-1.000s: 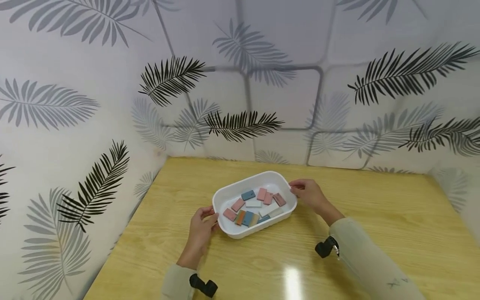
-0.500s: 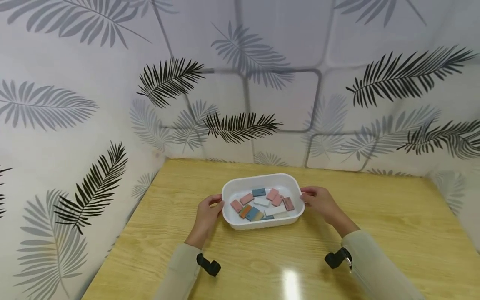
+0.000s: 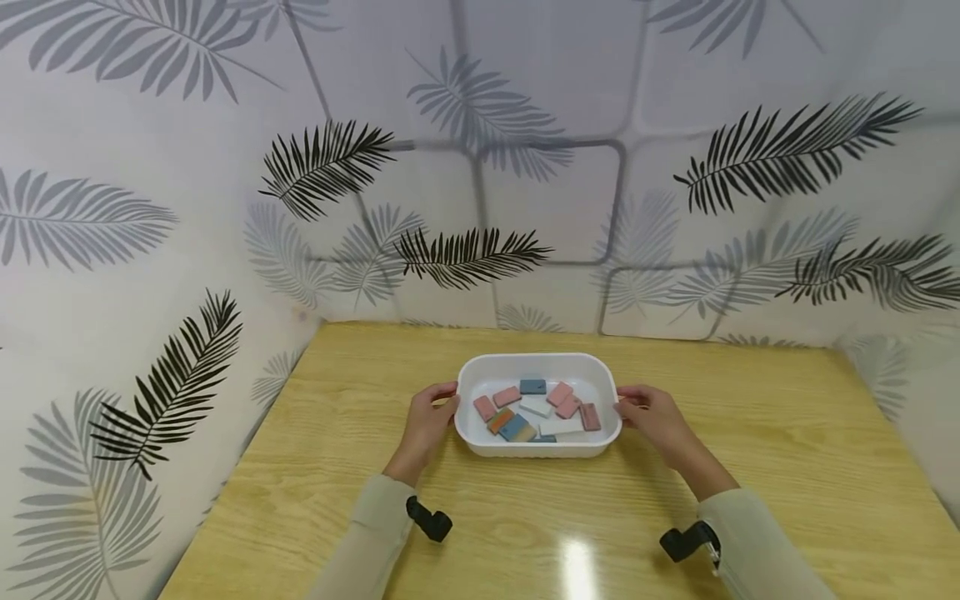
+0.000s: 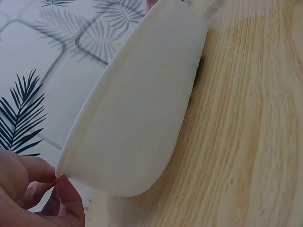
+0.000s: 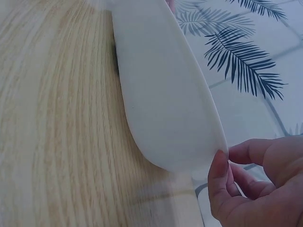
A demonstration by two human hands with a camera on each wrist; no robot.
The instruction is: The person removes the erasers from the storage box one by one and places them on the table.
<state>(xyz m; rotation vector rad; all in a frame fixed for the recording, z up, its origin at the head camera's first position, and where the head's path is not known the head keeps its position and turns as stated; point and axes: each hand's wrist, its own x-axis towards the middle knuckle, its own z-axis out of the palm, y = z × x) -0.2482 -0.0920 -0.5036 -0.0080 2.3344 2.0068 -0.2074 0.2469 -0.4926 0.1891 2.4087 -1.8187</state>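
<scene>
A white oval-cornered plastic tub [image 3: 540, 451] sits lengthwise across the wooden table in the head view. Inside lie several small flat blocks: pink ones [image 3: 507, 397], a blue one [image 3: 533, 387], white ones [image 3: 561, 426], and an orange-and-green one [image 3: 500, 420] beside a blue-and-tan one [image 3: 517, 428]. My left hand [image 3: 431, 421] pinches the tub's left rim; the left wrist view shows thumb and finger [image 4: 68, 198] meeting at the edge. On the opposite end, my right hand [image 3: 656, 421] pinches the right rim, as the right wrist view also shows. The tub's outer wall [image 5: 165, 94] fills both wrist views.
The wooden table [image 3: 480, 525] extends on all sides of the tub. A pale cloth backdrop [image 3: 525, 200] with dark and grey leaf prints rises behind the table and along its left side. Black wrist cameras [image 3: 429, 520] are strapped to both sleeves.
Between both hands the tub has turned from a slant to nearly square with the table's back edge, and has shifted right. Both hands have kept their grip on its ends.
</scene>
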